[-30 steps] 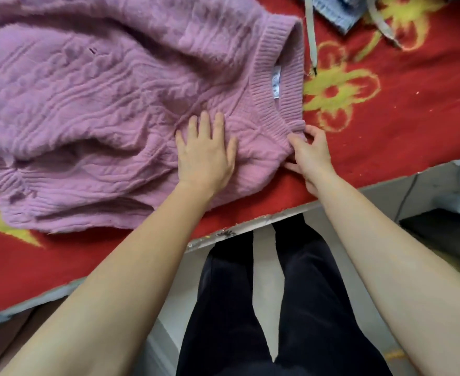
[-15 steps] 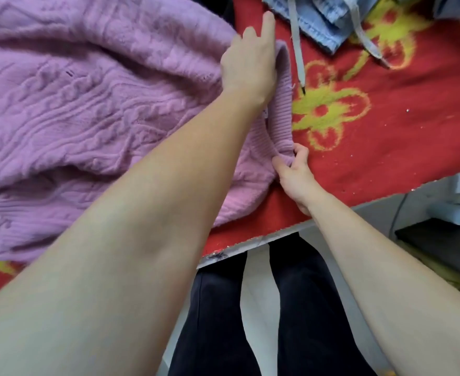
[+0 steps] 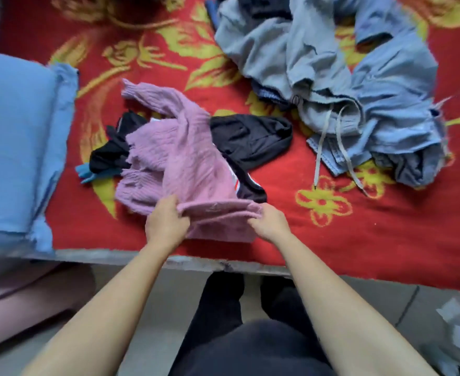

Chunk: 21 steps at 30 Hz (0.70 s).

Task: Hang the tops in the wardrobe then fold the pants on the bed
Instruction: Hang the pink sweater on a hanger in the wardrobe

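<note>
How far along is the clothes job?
Nothing looks finished. In hand: the left hand and right hand grip the pink knitted sweater by one edge. Left: black garments beneath it and the crumpled light-blue drawstring pants lie unfolded on the red flowered blanket.

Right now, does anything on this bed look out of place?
Nothing damaged, but untidy: blue-grey clothes lie crumpled in a heap far right, a drawstring trailing onto the red blanket, and a black garment lies partly under the pink sweater that the left hand and right hand grip.
</note>
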{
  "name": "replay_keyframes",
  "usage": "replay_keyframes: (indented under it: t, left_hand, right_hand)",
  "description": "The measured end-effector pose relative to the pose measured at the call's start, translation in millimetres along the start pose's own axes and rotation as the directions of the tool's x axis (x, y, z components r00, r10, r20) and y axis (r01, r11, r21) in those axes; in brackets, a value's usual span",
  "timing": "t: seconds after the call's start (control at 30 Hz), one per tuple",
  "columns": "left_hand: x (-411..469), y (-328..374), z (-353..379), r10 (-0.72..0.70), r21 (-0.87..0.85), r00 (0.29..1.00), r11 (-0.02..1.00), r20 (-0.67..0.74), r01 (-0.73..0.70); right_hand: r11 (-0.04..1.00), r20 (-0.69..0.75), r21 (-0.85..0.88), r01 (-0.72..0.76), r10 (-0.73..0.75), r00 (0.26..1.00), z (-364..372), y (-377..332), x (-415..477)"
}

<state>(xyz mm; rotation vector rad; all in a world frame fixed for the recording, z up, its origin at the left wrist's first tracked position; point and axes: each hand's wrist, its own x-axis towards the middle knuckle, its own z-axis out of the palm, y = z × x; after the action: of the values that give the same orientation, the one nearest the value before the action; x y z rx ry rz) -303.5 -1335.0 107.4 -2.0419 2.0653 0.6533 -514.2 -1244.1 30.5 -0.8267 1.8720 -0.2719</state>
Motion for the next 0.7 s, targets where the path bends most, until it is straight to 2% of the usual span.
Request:
replay_keyframes:
  t: [0.03, 0.1, 0.17, 0.3, 0.4, 0.53, 0.63, 0.7]
  left_hand:
    - [-16.6, -2.3, -16.1, -0.098, -0.114, 0.992, 0.99, -0.083, 0.088]
    - [-49.1, -4.1, -43.8, -0.257, -0.355, 0.942, 0.92, -0.218, 0.169]
    - [-80.1, -4.1, -67.4, -0.354, -0.532, 0.884, 0.833, -0.305, 0.15]
    - [-134.2, -20.6, -115.5, -0.474, -0.744, 0.764, 0.668, -0.437, -0.012]
    - [-177.0, -43.2, -166.0, -0.546, -0.804, 0.66, 0.574, -0.516, -0.153]
    - [-256.8, -80.4, -233.3, -0.649, -0.808, 0.481, 0.476, -0.589, -0.346]
    - [-335.2, -131.3, -264.3, -0.693, -0.769, 0.347, 0.504, -0.632, -0.394]
    - [-390.5, -172.4, -269.6, -0.734, -0.779, 0.301, 0.481, -0.609, -0.403]
  right_hand:
    - [0.998, -0.036, 0.007, 0.059, -0.059, 0.998, -3.9, -19.4, -9.6]
    - [0.983, -0.134, 0.084, 0.165, -0.153, 0.979, -13.2, -56.6, -30.9]
    - [0.941, -0.209, 0.155, 0.302, -0.268, 0.94, -22.9, -91.5, -54.5]
    - [0.82, -0.212, 0.308, 0.483, -0.436, 0.875, -38.4, -162.4, -112.9]
    - [0.703, -0.2, 0.392, 0.593, -0.564, 0.801, -41.7, -215.4, -165.6]
    - [0.464, -0.216, 0.574, 0.674, -0.709, 0.672, -18.6, -267.5, -264.5]
    - [0.331, -0.219, 0.638, 0.696, -0.789, 0.575, 21.3, -287.5, -347.5]
    - [0.293, -0.2, 0.651, 0.701, -0.824, 0.53, 57.3, -292.6, -399.4]
